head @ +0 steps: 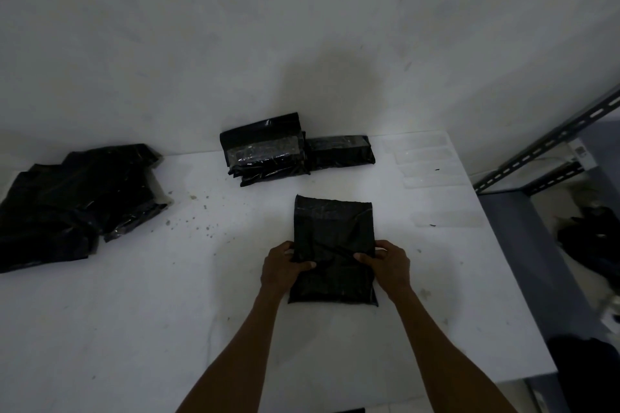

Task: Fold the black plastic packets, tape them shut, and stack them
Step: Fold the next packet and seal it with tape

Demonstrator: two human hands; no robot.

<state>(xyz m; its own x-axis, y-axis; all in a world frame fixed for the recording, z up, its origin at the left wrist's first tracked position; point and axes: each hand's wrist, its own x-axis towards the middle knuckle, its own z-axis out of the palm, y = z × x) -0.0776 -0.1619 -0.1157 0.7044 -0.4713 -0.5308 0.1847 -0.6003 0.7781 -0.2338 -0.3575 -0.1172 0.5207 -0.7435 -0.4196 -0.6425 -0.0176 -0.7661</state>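
White table (pixel 134 329), left hand (pixel 285 265) and right hand (pixel 389 265) grips pinching packet (pixel 332 228), taped stack (pixel 265 151) behind, loose pile (pixel 77 198) left, tape strips (pixel 426 161) right

Both forearms are reaching toward 12 o'clock, the left hand (pixel 285 265) and right hand (pixel 391 263) pinching the black packet (pixel 333 231) at its 9 and 3 o'clock edges, thumbs on top.
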